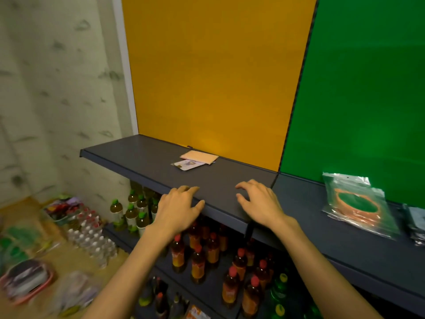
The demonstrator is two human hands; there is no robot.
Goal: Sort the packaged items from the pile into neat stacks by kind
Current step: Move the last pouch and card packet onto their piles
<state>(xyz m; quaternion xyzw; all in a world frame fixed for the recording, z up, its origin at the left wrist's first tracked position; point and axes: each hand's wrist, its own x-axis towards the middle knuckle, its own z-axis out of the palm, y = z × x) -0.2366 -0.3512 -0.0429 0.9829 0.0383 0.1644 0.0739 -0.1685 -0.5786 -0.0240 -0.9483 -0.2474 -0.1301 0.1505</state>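
A dark grey shelf (pixel 147 155) runs across the view. On it, near the yellow back panel, lie a flat beige packet (pixel 199 157) and a small clear packet (pixel 187 164) partly under it. At the right a clear bag with an orange coil (pixel 357 204) leans against the green panel, with a dark packet (pixel 417 224) beside it. My left hand (pixel 178 208) hovers at the shelf's front edge, fingers relaxed and empty. My right hand (pixel 258 201) is over the shelf, fingers spread and loosely bent, holding nothing.
Below the shelf stand several bottles with red caps (pixel 232 270) and green caps (pixel 132 210). A pack of clear water bottles (pixel 90 238) and a blurred pile of packaged items (pixel 27 279) lie on the floor at the left.
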